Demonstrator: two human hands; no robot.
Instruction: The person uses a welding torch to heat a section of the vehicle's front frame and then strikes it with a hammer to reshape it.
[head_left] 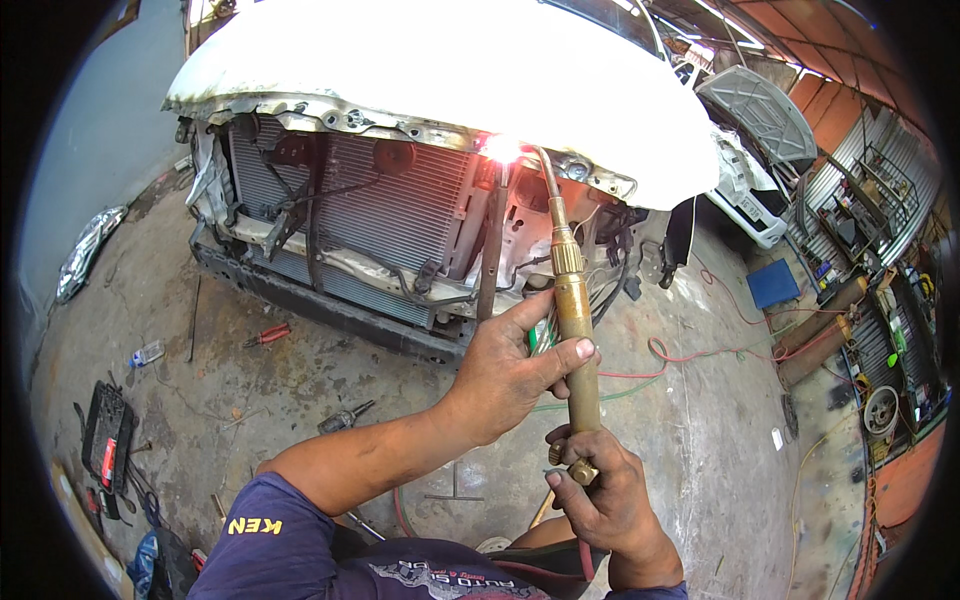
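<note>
A brass gas torch (575, 310) slants up from my hands toward the front edge of a white car hood (420, 60). A bright pinkish-white glare (500, 149) covers the spot beside its bent tip, on the car's front edge. My left hand (515, 370) is closed on the upper handle, its thumb lying across the brass. Something green and white shows behind those fingers; its kind is unclear. Lower down, my right hand (610, 490) is wrapped round the base by the valve knobs (582, 470). A red hose (585, 560) hangs below.
The car's radiator (390, 200) and black lower beam (320, 310) are exposed. Red-handled pliers (268, 336), a plastic bottle (147, 354), an air tool (346, 416) and a black tool tray (106, 435) lie on the floor. Red and green hoses (660, 352) trail right, toward metal parts along the wall.
</note>
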